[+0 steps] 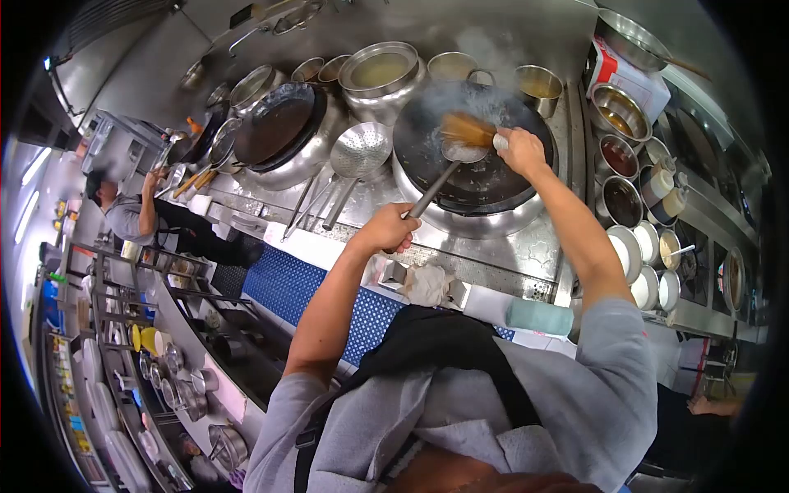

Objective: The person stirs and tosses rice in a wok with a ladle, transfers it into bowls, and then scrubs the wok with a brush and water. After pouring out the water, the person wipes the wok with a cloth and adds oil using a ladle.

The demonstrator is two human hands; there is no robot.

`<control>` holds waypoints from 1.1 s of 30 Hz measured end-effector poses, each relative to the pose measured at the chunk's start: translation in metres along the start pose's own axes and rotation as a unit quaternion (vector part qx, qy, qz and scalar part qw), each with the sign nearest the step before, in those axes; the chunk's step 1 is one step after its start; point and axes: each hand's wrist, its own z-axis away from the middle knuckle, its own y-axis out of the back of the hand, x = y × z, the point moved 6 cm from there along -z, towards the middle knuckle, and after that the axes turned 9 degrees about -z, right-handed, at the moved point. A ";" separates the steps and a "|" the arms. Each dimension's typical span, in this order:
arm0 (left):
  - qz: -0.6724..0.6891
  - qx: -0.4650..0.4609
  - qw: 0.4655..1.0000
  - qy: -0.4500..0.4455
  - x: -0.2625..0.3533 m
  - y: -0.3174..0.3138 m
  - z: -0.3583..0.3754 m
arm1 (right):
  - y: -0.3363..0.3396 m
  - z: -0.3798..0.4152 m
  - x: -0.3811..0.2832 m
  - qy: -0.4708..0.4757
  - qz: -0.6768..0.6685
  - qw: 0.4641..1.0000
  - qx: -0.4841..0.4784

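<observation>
My left hand [388,228] is wrapped round the handle of a ladle [436,190], whose bowl lies inside a large dark wok [415,135]. In my right hand [523,153] is a wok brush [467,130]; its tan bristles are spread and blurred right over the ladle's bowl. Steam rises from the back of the wok, and small bits cling to its wet inner surface. Left of the wok, a perforated strainer [362,149] rests on the steel stove top with its handle toward me.
A second wok [279,127] stands to the left, with a pot [378,72] of liquid behind. Sauce bowls [622,201] and stacked white bowls [625,251] line the right side. Folded cloths [538,316] lie along the front edge. A co-worker [136,209] stands at the far left.
</observation>
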 end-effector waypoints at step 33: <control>0.203 -0.019 0.978 -0.035 -0.074 -0.007 -0.015 | 0.036 0.016 -0.041 -0.131 -0.014 0.990 0.046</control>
